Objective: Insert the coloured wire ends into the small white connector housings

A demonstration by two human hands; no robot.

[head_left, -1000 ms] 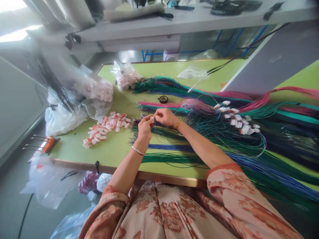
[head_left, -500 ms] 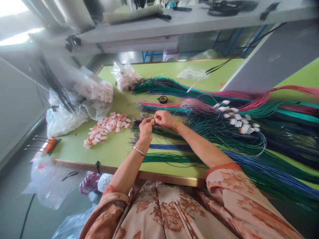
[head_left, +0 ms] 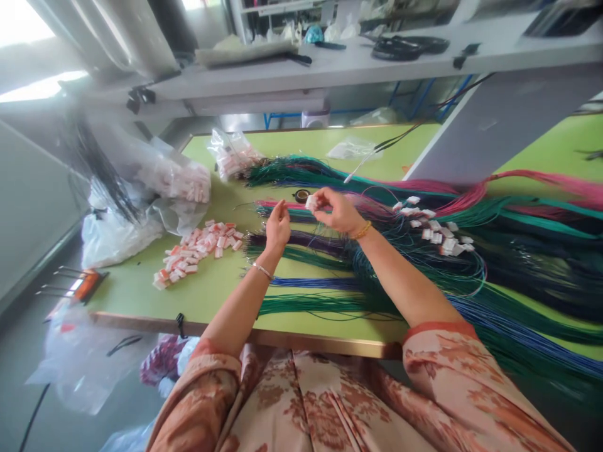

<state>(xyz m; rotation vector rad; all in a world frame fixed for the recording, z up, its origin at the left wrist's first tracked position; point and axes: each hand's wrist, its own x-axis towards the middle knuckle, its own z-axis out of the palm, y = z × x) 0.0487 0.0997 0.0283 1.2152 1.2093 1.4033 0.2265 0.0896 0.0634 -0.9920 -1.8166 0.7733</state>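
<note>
My right hand [head_left: 340, 212] is closed in a pinch on a small white connector housing [head_left: 310, 202], with thin wires trailing below it. Left of it, my left hand [head_left: 278, 227] is raised over the wire ends with its fingers loosely extended, and I see nothing in it. Under both hands run pink wires [head_left: 271, 206], dark purple wires [head_left: 315, 240] and green wires [head_left: 301, 256]. A pile of loose white-and-orange connector housings [head_left: 200, 248] lies to the left of my left hand. Just beyond my hands sits a roll of black tape [head_left: 302, 196].
Wired white connectors [head_left: 440, 232] lie bunched on the wires at right. Plastic bags of connectors [head_left: 181, 179] stand at the back left. An orange pronged holder [head_left: 83, 285] sits at the left table corner. A grey shelf panel [head_left: 485, 129] rises at right.
My hands have moved apart; before, they met at the fingertips. My right hand has shifted right and the white connector now shows in it. The camera view has also shifted.
</note>
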